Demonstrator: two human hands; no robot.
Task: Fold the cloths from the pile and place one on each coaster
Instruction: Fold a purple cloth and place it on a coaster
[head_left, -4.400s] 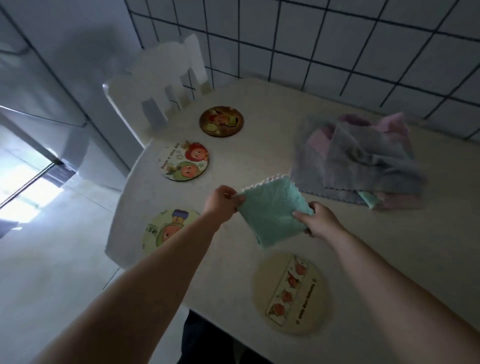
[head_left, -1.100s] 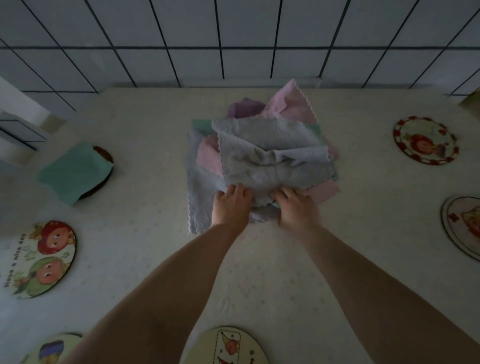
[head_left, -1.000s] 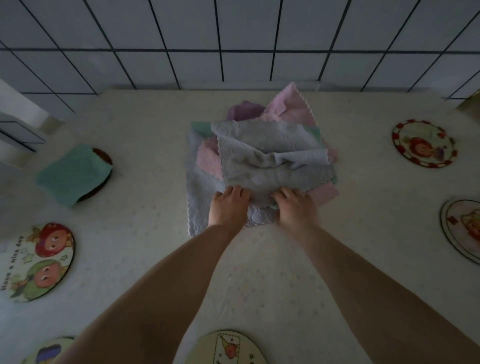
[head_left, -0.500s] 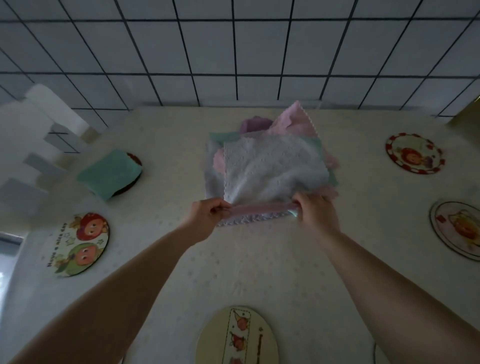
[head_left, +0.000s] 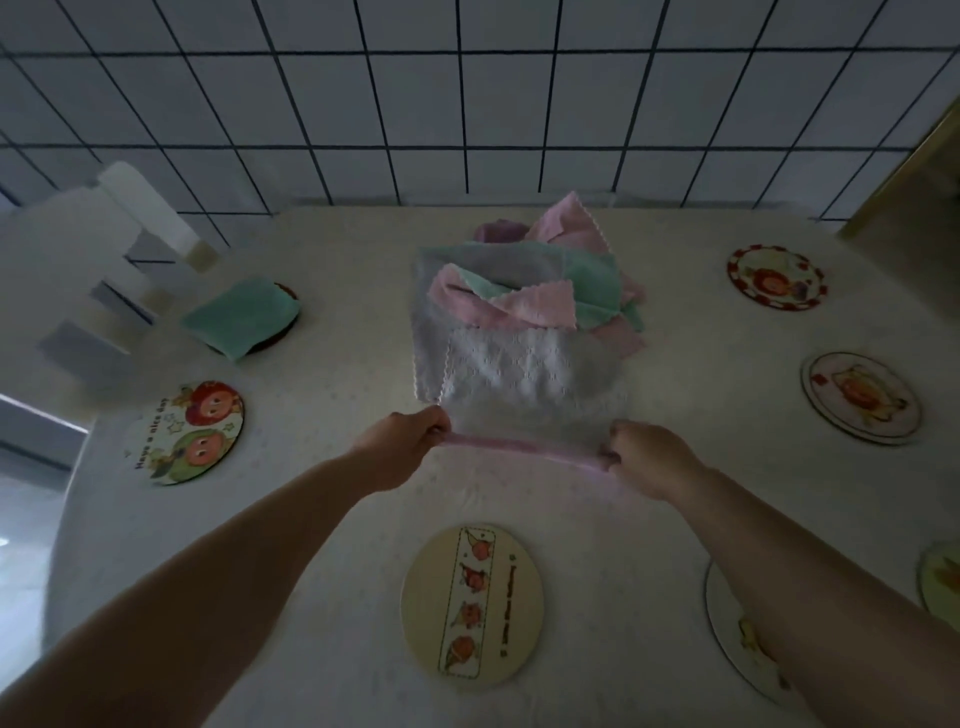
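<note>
A pale grey cloth (head_left: 519, 387) is stretched flat between my hands, its far part still lying over the pile. My left hand (head_left: 402, 444) pinches its near left corner and my right hand (head_left: 647, 457) pinches its near right corner. The pile of cloths (head_left: 524, 291), pink, green, purple and grey, sits at the table's far middle. A folded green cloth (head_left: 241, 317) covers a dark coaster (head_left: 288, 291) at the far left. Bare coasters lie around: one near me (head_left: 470, 603), one at the left (head_left: 189, 431), two at the right (head_left: 776, 278) (head_left: 860, 397).
The white table (head_left: 322, 509) meets a tiled wall (head_left: 467, 104) behind the pile. A white chair back (head_left: 130, 244) stands at the far left corner. Two more coasters show at the near right, one (head_left: 737, 623) under my right forearm, one (head_left: 943, 582) at the frame's edge.
My hands took the near corners of the top grey cloth and drew it off the pile toward me, spread out. The green cloth from before lies folded on the far left coaster.
</note>
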